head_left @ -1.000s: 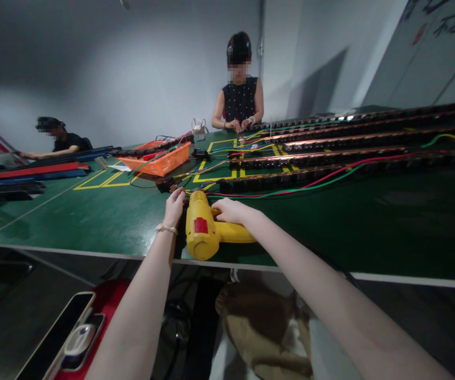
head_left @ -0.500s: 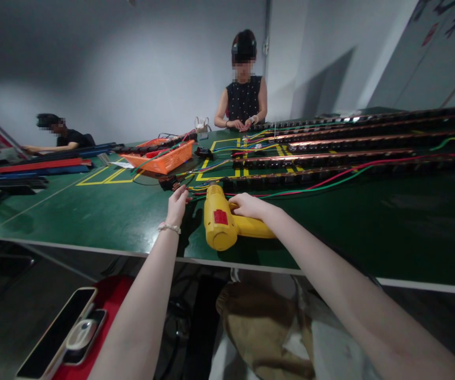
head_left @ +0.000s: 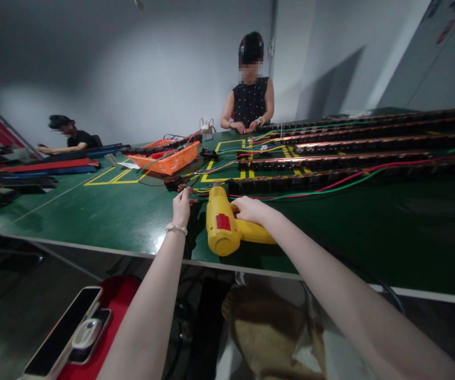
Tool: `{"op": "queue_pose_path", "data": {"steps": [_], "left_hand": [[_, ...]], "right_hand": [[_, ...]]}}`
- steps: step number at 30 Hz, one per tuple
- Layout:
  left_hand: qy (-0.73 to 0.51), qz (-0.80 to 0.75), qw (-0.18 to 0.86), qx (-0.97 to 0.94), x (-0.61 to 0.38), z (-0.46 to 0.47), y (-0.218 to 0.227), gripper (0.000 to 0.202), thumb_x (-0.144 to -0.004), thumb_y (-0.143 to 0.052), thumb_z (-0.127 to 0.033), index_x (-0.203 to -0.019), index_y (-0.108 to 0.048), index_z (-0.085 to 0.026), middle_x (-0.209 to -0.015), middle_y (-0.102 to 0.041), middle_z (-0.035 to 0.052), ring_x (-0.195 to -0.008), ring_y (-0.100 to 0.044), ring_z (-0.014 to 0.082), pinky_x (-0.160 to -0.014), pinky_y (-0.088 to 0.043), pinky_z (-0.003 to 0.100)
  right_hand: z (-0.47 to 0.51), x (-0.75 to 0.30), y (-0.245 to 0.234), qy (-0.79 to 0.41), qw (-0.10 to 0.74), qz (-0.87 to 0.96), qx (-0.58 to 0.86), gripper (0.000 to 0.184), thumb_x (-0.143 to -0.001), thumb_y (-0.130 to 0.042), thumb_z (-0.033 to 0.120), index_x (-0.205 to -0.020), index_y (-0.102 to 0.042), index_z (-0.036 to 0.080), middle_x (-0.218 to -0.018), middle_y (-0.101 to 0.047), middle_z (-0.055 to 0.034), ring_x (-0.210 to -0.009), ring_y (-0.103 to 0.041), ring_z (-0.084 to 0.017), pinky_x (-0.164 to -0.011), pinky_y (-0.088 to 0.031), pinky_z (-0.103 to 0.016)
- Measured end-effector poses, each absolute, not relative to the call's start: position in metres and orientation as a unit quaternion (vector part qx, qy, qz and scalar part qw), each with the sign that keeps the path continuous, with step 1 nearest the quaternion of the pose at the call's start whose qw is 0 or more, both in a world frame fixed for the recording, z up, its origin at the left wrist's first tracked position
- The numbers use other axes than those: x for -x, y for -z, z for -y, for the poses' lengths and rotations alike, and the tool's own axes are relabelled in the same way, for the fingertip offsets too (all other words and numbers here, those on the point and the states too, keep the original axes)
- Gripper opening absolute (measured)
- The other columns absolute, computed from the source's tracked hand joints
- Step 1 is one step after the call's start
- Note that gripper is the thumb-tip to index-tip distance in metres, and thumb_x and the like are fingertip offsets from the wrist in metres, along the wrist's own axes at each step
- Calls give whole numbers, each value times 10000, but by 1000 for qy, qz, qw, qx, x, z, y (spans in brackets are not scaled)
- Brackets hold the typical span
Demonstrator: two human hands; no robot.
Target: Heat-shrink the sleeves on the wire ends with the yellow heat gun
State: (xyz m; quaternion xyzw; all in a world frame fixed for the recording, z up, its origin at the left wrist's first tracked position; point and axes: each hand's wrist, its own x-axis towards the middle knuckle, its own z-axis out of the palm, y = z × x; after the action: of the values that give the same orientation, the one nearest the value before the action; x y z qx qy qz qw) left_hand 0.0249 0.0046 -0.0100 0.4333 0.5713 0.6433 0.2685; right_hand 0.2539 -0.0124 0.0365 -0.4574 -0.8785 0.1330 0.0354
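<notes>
The left hand (head_left: 182, 208) pinches the coloured wires (head_left: 207, 189) by their ends, while the right hand (head_left: 251, 209) grips the yellow heat gun (head_left: 221, 221) by its handle. The gun is over the green table (head_left: 104, 221), nozzle toward the wires.

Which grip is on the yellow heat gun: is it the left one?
No, the right grip is on the yellow heat gun, while the left grip is apart from it.

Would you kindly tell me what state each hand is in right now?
Left hand: fingers at the coloured wires; whether they grip one cannot be told.
Right hand: closed, holding the yellow heat gun.
</notes>
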Motion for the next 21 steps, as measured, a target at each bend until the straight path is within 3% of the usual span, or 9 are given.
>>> {"op": "queue_pose_path", "data": {"steps": [7,10,14,21], "left_hand": [[-638,-589,281,-410,-25,-3,7,496,-888,-371,-422,-1098,-650,-69,-1061,-677,158,-571,-588,105,-572,-447,241],[-633,-593,274,-415,-24,-2,5,472,-878,-413,-443,-1045,-679,-90,-1085,-676,151,-812,-645,179,-713,-488,276],[-637,-588,270,-419,-21,-1,2,410,-870,-440,-392,-1020,-689,-103,-1127,-667,132,-1071,-594,224,-890,-461,310],[-640,-587,246,-430,-22,2,-2,390,-852,-451,-344,-988,-702,-77,-1074,-681,150,-1024,-613,223,-899,-453,313]], "right_hand": [[23,-228,-38,-98,61,894,433,333,-750,-537,254,-1065,-637,210,-1103,-662,-105,-996,-625,-279,-743,-464,-313],[28,-215,-38,-95,68,901,418,309,-755,-530,239,-1038,-643,190,-1096,-660,-126,-996,-625,-279,-746,-466,-312],[34,-207,-39,-102,73,910,394,296,-750,-528,224,-1019,-645,184,-1086,-664,-129,-992,-628,-270,-732,-466,-296],[29,-210,-35,-128,72,914,379,304,-769,-515,264,-1043,-636,214,-1128,-650,-103,-980,-631,-266,-713,-465,-293]]}}
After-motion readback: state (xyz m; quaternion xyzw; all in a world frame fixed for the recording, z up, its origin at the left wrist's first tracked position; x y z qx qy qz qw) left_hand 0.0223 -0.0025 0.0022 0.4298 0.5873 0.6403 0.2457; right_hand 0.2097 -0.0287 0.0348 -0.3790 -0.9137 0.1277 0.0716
